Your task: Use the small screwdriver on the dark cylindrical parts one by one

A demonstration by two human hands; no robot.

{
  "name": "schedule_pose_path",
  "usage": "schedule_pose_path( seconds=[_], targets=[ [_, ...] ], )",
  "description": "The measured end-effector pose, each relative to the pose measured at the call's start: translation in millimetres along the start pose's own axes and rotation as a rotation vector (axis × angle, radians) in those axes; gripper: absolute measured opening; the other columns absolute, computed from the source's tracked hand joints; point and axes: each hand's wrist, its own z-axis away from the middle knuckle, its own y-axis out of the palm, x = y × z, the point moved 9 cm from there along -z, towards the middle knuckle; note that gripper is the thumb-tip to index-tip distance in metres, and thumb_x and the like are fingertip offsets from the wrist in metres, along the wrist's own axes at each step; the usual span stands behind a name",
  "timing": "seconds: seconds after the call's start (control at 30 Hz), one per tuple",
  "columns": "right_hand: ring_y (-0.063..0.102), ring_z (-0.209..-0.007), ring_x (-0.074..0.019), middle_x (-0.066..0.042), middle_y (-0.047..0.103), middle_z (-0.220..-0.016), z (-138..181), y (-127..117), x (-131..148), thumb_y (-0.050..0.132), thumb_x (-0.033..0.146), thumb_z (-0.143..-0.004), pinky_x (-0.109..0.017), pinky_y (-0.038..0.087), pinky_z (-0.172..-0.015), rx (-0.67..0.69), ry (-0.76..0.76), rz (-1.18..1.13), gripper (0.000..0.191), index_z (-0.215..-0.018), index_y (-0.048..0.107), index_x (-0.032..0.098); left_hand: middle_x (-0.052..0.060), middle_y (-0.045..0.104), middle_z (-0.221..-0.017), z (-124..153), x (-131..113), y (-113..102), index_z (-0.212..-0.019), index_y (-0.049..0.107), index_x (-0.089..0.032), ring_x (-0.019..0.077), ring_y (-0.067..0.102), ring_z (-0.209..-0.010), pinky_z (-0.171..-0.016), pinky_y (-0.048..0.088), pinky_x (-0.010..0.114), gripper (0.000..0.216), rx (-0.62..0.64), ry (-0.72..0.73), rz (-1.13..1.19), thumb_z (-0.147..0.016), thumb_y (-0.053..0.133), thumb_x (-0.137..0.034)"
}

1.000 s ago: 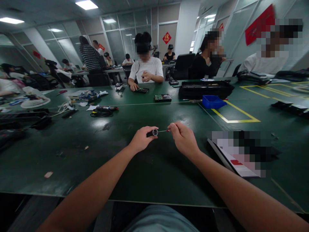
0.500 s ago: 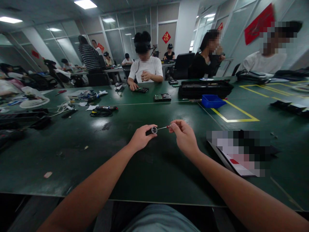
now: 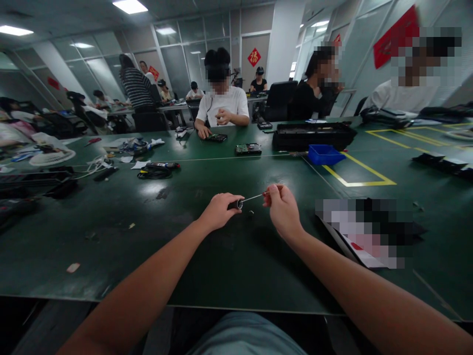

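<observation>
My left hand [image 3: 219, 212] is closed around a black flashlight-like cylinder [image 3: 233, 204], whose silver-rimmed round end faces right. Most of its body is hidden in the palm. My right hand [image 3: 283, 209] pinches the reddish handle of a screwdriver [image 3: 253, 198] with a thin metal shaft. That shaft slants down to the left, its tip at the cylinder's rimmed end; whether it goes inside I cannot tell. Just below and right of the rim shows a small shiny piece [image 3: 251, 212], too small to name.
On the green table [image 3: 236, 276], a pixelated paper item [image 3: 362, 241] lies right of my right arm. Farther off are a blue bin [image 3: 325, 155], a long black casing [image 3: 314, 137], a circuit board [image 3: 249, 148] and coiled black cable [image 3: 157, 171]. Across sits a person [image 3: 223, 103] handling a device.
My right hand has drawn slightly right, and more of the screwdriver's shaft shows at a steeper slant. The cylinder has shifted a little right and down. A small shiny piece has appeared below its rim.
</observation>
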Motion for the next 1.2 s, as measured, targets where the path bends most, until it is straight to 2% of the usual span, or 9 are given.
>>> schedule_pose_path(
  seconds=[0.23,0.43,0.57,0.63,0.73,0.83,1.0,1.1,1.2],
  targets=[
    [0.059,-0.07,-0.0154,0.0,0.064,-0.08,-1.9,-3.9,7.6,0.056,0.046,-0.095,-0.033,0.049,-0.067,-0.001,-0.081,-0.023,0.023,-0.093,0.059,0.023,0.007,0.068,-0.116,5.5,7.7,-19.4,-0.115,0.067,-0.019,0.0242,0.063,-0.106,-0.096,0.049,0.038,0.031,-0.122,-0.145,0.128,-0.084,0.073,-0.02],
    [0.061,-0.074,-0.016,-0.001,0.065,-0.086,2.8,-11.8,31.8,0.054,0.043,-0.097,-0.035,0.051,-0.07,-0.038,-0.201,-0.038,0.02,-0.097,0.059,0.024,0.007,0.066,-0.119,6.8,8.3,-28.4,-0.127,0.056,-0.022,0.0228,0.062,-0.109,-0.099,0.047,0.039,0.033,-0.132,-0.211,0.248,-0.094,0.059,-0.025],
    [0.062,-0.075,-0.0166,-0.001,0.065,-0.085,6.7,-15.2,45.8,0.053,0.041,-0.097,-0.036,0.051,-0.071,-0.047,-0.259,-0.026,0.018,-0.098,0.059,0.024,0.006,0.066,-0.105,4.8,3.7,-27.5,-0.117,0.057,-0.02,0.0216,0.063,-0.093,-0.084,0.05,0.036,0.03,-0.096,-0.269,0.252,-0.093,0.061,-0.038],
    [0.062,-0.075,-0.0168,-0.001,0.065,-0.084,8.4,-15.5,49.8,0.053,0.039,-0.098,-0.036,0.05,-0.072,-0.044,-0.282,-0.024,0.016,-0.098,0.058,0.024,0.006,0.067,-0.1,1.4,-3.8,-25.9,-0.108,0.06,-0.02,0.0214,0.062,-0.088,-0.079,0.05,0.035,0.028,-0.084,-0.248,0.203,-0.09,0.064,-0.041],
    [0.061,-0.075,-0.0171,0.0,0.064,-0.083,10.5,-15.8,53.5,0.052,0.039,-0.098,-0.036,0.05,-0.073,-0.045,-0.305,-0.022,0.015,-0.098,0.058,0.025,0.007,0.068,-0.101,-7.0,-19.0,-18.4,-0.099,0.066,-0.019,0.0219,0.062,-0.089,-0.08,0.05,0.035,0.016,-0.048,-0.157,0.132,-0.091,0.06,-0.031],
    [0.061,-0.074,-0.0174,0.0,0.064,-0.082,11.7,-16.7,56.0,0.052,0.039,-0.098,-0.036,0.05,-0.072,-0.051,-0.319,-0.036,0.015,-0.097,0.058,0.026,0.008,0.068,-0.105,-16.1,-32.7,-0.7,-0.102,0.071,-0.019,0.0232,0.064,-0.095,-0.085,0.051,0.037,0.021,0.058,-0.059,0.069,-0.091,0.055,-0.022],
    [0.062,-0.074,-0.0175,0.0,0.064,-0.081,12.2,-16.7,57.1,0.053,0.04,-0.098,-0.036,0.05,-0.072,-0.049,-0.34,-0.031,0.015,-0.097,0.058,0.025,0.009,0.066,-0.103,-26.9,-41.4,31.4,-0.121,0.072,-0.025,0.0271,0.064,-0.095,-0.08,0.051,0.037,0.034,0.212,-0.014,-0.138,-0.092,0.058,-0.036],
    [0.062,-0.074,-0.0173,0.0,0.064,-0.081,12.9,-16.3,57.1,0.053,0.039,-0.098,-0.035,0.049,-0.073,-0.044,-0.362,-0.027,0.015,-0.097,0.059,0.025,0.009,0.066,-0.1,-30.5,-46.7,43.5,-0.117,0.074,-0.028,0.0275,0.066,-0.093,-0.075,0.051,0.035,0.032,0.245,-0.001,-0.272,-0.094,0.054,-0.037],
    [0.062,-0.074,-0.0174,0.0,0.064,-0.081,13.5,-15.9,57.3,0.053,0.04,-0.098,-0.035,0.049,-0.072,-0.04,-0.374,-0.027,0.016,-0.097,0.059,0.025,0.01,0.068,-0.097,-32.6,-50.3,44.5,-0.106,0.076,-0.026,0.0266,0.066,-0.087,-0.073,0.05,0.035,0.031,0.219,0.012,-0.33,-0.096,0.049,-0.034]
  ],
)
